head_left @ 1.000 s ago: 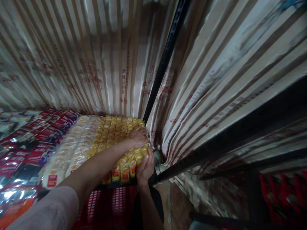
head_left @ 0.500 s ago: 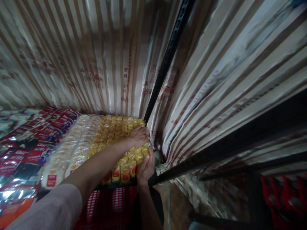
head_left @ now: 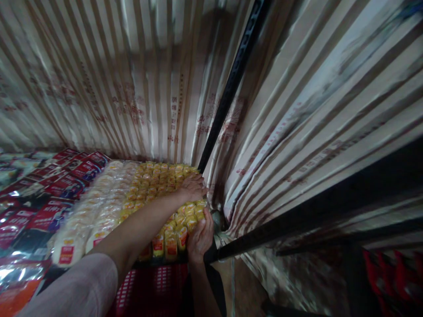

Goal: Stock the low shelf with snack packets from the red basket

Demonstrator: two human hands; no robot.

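Rows of small yellow wrapped snack packets (head_left: 150, 185) stand tightly packed at the right end of the display. My left hand (head_left: 193, 187) reaches across them, lying on the packets near the far right corner with its fingers stretched toward the edge. At the right side of the rows, my right hand (head_left: 200, 237) stands with its palm and fingers against the outer packets, fingers pointing up. Nothing shows lifted in either hand. Part of the rows is hidden under my left forearm.
White round packaged pastries (head_left: 67, 252) and red-and-black snack bags (head_left: 54, 215) lie to the left. A pleated curtain (head_left: 158, 88) hangs behind, with a black post (head_left: 228, 92) at the corner. A dark rail (head_left: 297, 211) runs right. Below sits a red basket (head_left: 158, 286).
Both hands stay at the right edge of the yellow packets, with only slight movement. The view has shifted a little, so the near packets appear slightly lower.
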